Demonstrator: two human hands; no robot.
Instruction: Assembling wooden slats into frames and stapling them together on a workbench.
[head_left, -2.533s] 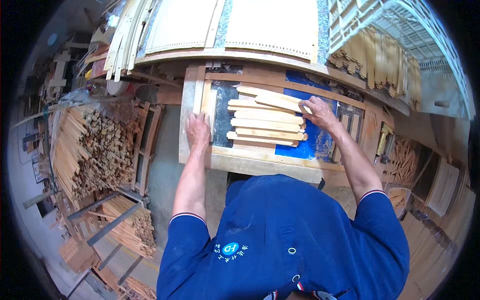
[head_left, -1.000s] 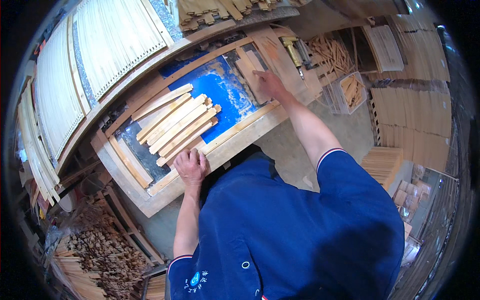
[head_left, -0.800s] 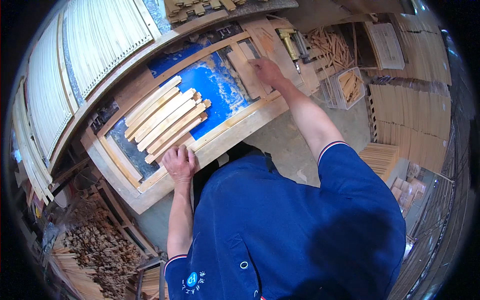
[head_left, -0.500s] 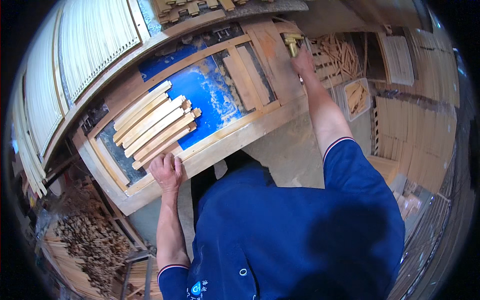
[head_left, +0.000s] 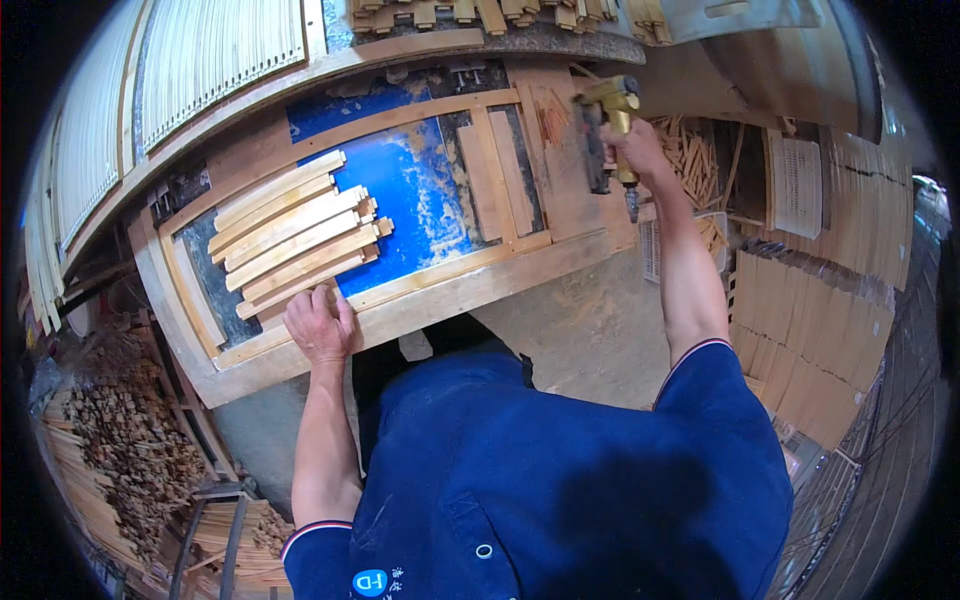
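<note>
My right hand [head_left: 642,150] grips a gold and black pneumatic nail gun [head_left: 618,103] by its handle, raised over the right end of the workbench. A hose fitting sticks out below the grip. At the near rim, my left hand [head_left: 320,322] rests on the bench's wooden edge [head_left: 420,305], fingers bent and slightly apart, holding nothing. Just beyond its fingertips lies a row of pale wooden slats [head_left: 295,225], side by side with uneven ends. They lie partly over a blue panel [head_left: 408,180] dusted with sawdust.
Two loose strips [head_left: 492,175] lie inside the bench frame on the right. Grooved white panels [head_left: 225,60] and short wood pieces stand along the far side. Wood scraps [head_left: 690,155] fill a spot beyond my right hand. Stacked boards [head_left: 800,310] stand at right, bundled sticks [head_left: 130,450] lower left.
My right hand has lifted the nail gun from the bench's far right and brought it nearer. My left hand stays at the near edge, with its fingers still bent.
</note>
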